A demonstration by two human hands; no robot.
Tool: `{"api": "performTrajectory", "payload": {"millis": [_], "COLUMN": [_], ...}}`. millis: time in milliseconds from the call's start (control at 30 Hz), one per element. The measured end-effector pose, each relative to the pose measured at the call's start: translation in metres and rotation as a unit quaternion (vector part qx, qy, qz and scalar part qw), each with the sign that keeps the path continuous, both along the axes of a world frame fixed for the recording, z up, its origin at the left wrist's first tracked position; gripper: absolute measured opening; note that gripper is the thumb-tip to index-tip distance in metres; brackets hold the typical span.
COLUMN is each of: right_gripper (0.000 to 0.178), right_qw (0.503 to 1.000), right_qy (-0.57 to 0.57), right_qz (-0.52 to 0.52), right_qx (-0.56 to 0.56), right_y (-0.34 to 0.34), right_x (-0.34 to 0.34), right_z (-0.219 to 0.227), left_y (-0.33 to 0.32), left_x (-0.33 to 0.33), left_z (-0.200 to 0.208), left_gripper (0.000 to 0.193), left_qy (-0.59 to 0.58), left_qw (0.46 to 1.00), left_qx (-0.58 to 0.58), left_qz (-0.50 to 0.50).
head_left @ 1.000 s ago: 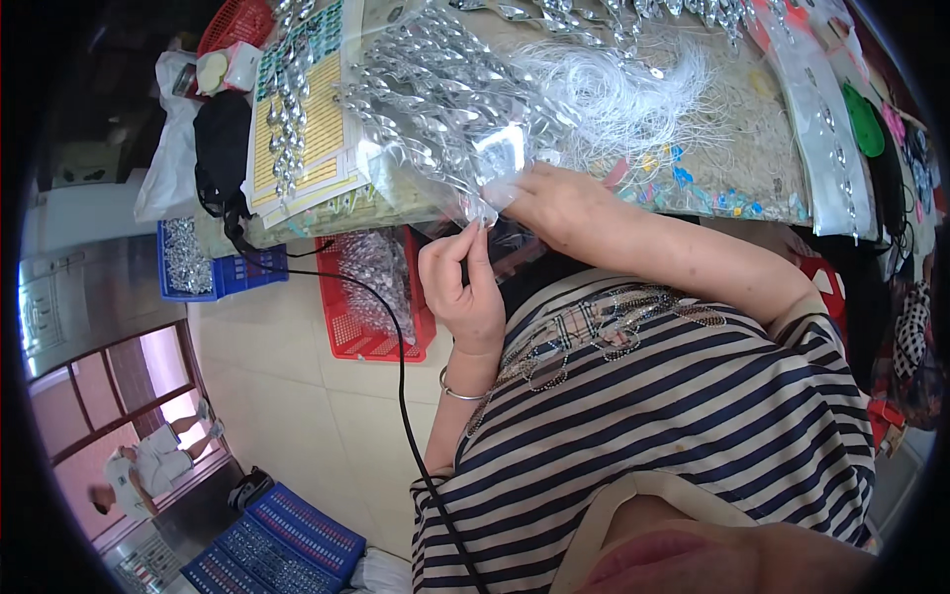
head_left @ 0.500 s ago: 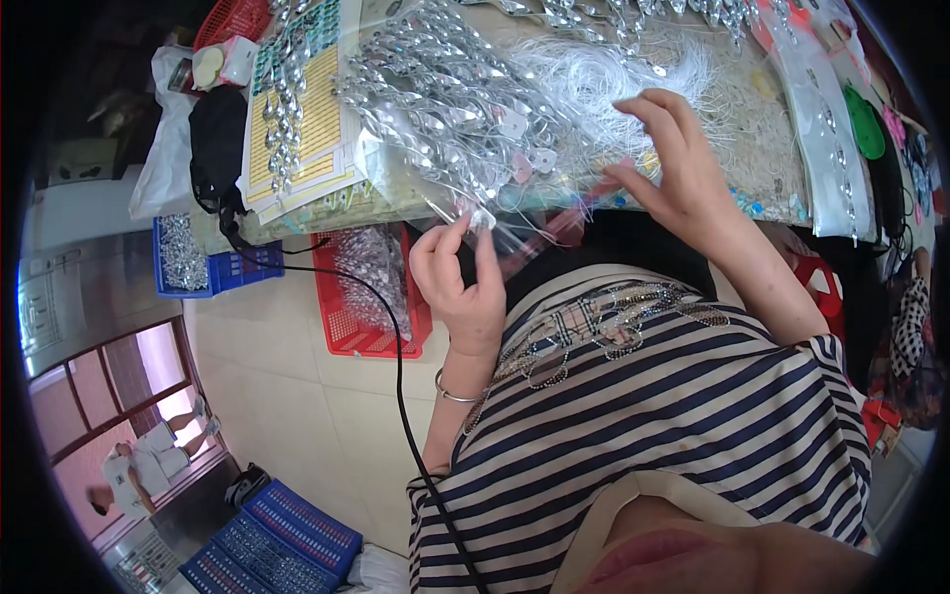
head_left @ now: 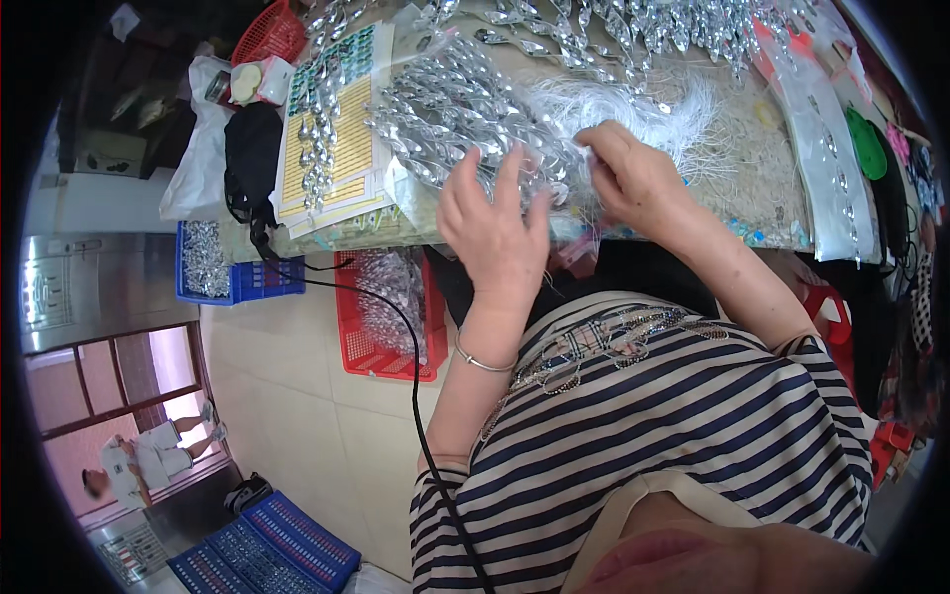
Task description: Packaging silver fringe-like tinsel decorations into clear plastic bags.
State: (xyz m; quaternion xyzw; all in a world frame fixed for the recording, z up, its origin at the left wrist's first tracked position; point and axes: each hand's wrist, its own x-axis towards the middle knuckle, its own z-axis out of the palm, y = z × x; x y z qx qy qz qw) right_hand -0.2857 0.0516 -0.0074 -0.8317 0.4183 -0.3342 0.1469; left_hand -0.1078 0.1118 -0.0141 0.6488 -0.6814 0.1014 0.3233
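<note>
Left hand [head_left: 495, 238]: fingers fanned wide, fingertips over the near side of the bag, contact unclear; half a second ago it pinched the bag's near corner, and now no grip shows.
Right hand [head_left: 641, 188]: fingers curled in toward the thumb at the bag's right edge; whether it has hold of the plastic I cannot tell. Earlier it was raised, more open, over the threads.
Clear bag [head_left: 424, 158]: flat on the table [head_left: 757, 183], in front of the person, full of silver faceted strands [head_left: 445, 94], as before.
White threads [head_left: 683, 114]: a loose tangle right of the bag, beyond the right hand.
Patterned sheets [head_left: 353, 129]: left of the bag, more silver strands lying across them.
Red basket [head_left: 388, 370]: on the floor, farther right in view than before.
</note>
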Motion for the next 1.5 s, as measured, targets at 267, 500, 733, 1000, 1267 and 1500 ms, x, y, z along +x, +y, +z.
{"api": "performTrajectory", "payload": {"millis": [267, 500, 733, 1000, 1267, 1500], "right_gripper": [0.027, 0.033, 0.049, 0.044, 0.034, 0.035], "right_qw": [0.999, 0.989, 0.985, 0.967, 0.983, 0.997], "right_qy": [-0.005, 0.002, 0.012, -0.118, 0.035, 0.021], "right_qz": [-0.004, 0.149, 0.055, 0.056, 0.025, 0.021], "right_qx": [0.036, 0.002, 0.161, 0.218, 0.178, 0.073], "right_y": [0.002, 0.041, 0.039, 0.003, -0.003, 0.007], "right_x": [-0.008, -0.003, 0.022, 0.047, 0.055, 0.053], "right_z": [0.001, 0.026, 0.000, -0.013, -0.011, -0.015], "left_y": [0.016, 0.022, 0.014, 0.008, 0.009, 0.008], "left_x": [0.024, 0.016, 0.012, 0.007, 0.011, 0.013], "left_z": [-0.025, -0.013, -0.011, -0.005, -0.007, -0.011], "left_gripper": [0.030, 0.034, 0.034, 0.033, 0.034, 0.035], "left_qy": [-0.026, 0.004, 0.035, 0.054, 0.047, 0.059], "left_qw": [0.999, 1.000, 0.999, 0.997, 0.998, 0.997], "left_qx": [0.003, 0.011, -0.003, -0.020, -0.018, -0.029], "left_qz": [0.028, 0.011, -0.031, -0.053, -0.046, -0.052]}}
